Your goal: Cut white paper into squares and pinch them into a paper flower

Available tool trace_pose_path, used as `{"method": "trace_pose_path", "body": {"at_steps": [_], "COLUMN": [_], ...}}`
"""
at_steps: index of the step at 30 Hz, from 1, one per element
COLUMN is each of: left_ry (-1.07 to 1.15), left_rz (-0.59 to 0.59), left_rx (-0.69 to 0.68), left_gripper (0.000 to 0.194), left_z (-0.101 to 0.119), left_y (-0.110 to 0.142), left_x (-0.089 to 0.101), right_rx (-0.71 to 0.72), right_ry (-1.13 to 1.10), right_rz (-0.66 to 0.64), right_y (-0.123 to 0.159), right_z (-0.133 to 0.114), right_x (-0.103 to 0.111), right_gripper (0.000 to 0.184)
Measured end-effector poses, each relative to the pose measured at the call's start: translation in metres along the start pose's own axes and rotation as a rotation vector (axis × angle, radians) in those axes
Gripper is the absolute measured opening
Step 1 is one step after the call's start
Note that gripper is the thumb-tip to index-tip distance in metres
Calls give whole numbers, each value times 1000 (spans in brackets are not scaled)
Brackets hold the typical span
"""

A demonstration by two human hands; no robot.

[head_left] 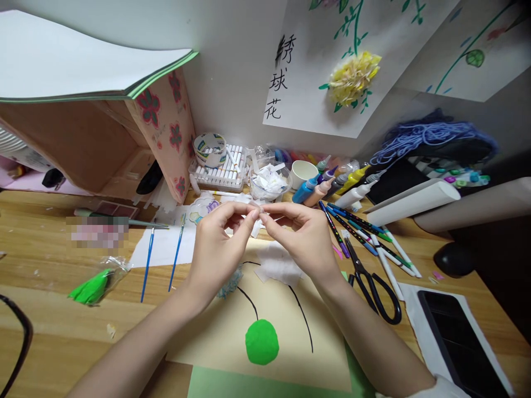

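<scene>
Grip of left hand (pixel 218 251) and right hand (pixel 302 235) pinches a small whitish scrap (pixel 256 205) near cream paper's (pixel 215 337) far edge, green disc (pixel 261 342) nearest, black scissors (pixel 360 266) at right, tub (pixel 265 193) of white scraps (pixel 269 179) beyond, yellow flower (pixel 355 78) on a drawing (pixel 307 102).

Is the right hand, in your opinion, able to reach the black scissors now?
Probably yes: the black scissors lie beside the right forearm and the way looks free, though the right hand seems to be pinching a small pale piece.
</scene>
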State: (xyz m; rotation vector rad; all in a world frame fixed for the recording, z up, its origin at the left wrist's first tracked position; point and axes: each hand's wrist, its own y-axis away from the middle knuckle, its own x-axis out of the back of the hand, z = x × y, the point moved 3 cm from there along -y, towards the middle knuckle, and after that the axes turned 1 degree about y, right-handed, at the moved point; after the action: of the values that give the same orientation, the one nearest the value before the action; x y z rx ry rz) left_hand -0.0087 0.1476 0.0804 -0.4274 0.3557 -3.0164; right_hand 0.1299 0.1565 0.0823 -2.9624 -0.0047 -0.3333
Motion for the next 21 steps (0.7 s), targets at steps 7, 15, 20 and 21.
{"method": "trace_pose_path", "body": {"at_steps": [7,15,20,21], "left_ry": [108,64,77,80], "left_rz": [-55,-46,-39,-35], "left_rx": [112,110,142,149], "left_gripper": [14,15,16,16], "left_z": [-4,-5,-4,-4], "left_y": [-3,-4,-5,-5], "left_x": [-3,0,2,2], "right_rx": [-4,-82,-131,-138], "right_ry": [-24,-80,-200,-233], "right_rz": [13,26,1,5], "right_y": [-1,-8,-13,-13], "right_z": [1,4,14,16], "right_x": [1,6,5,5], "right_gripper": [7,10,16,16]}}
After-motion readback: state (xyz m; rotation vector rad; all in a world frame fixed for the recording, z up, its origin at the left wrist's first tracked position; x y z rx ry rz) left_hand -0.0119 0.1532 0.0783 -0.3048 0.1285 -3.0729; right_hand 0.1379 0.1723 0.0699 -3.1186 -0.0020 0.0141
